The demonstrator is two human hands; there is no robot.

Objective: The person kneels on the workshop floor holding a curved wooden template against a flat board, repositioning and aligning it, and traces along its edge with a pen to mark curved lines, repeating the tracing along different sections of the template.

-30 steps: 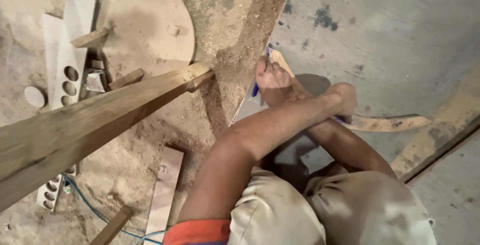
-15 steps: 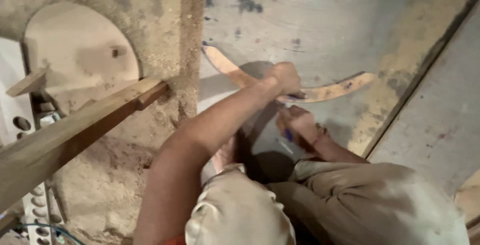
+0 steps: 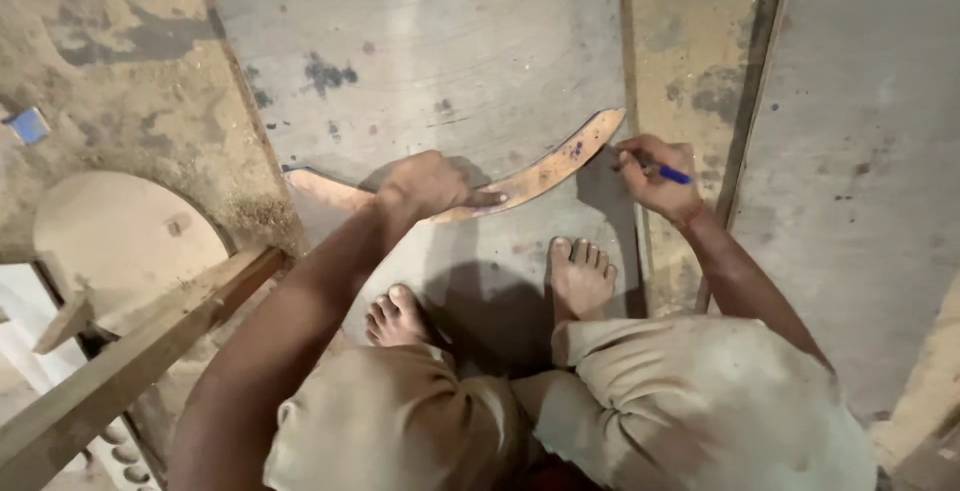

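Left hand [image 3: 432, 183] flat, fingers spread, pressing curved template [image 3: 545, 173] onto grey board [image 3: 440, 51]. Right hand [image 3: 655, 176] pinching blue pen [image 3: 668, 173], tip by template's end at 2 o'clock. A second ago pen sat at opposite end, arms crossed; now arms uncrossed, pen shifted to far tip: tracing looks to have run along curve. Bare feet [image 3: 580, 276] on board at 6 o'clock. Round disc [image 3: 120, 236] at 9 o'clock.
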